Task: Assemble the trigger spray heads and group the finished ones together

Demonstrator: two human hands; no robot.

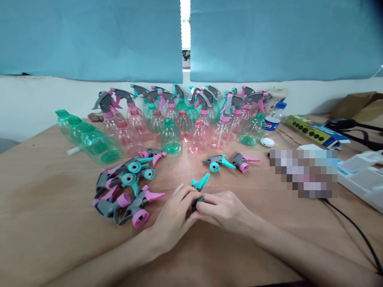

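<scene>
Low over the front middle of the table, my left hand (180,207) and my right hand (220,209) are both closed around one spray trigger head (201,182). Its turquoise lever sticks up above my fingers, while most of its grey body is hidden by them. To the left lies a pile of loose grey spray heads (112,209) with pink or turquoise collars and levers. Beyond my hands rest a turquoise spray head (218,161) and a pink spray head (243,161). An open green bottle (171,137) and an open pink bottle (198,139) stand farther back.
Several pink and green bottles, many with spray heads fitted, crowd the table's back. Green bottles (100,145) line the left. At right are a Pepsi bottle (271,122), a long printed box (314,130), a white plastic tray (363,179) and a black cable (354,223).
</scene>
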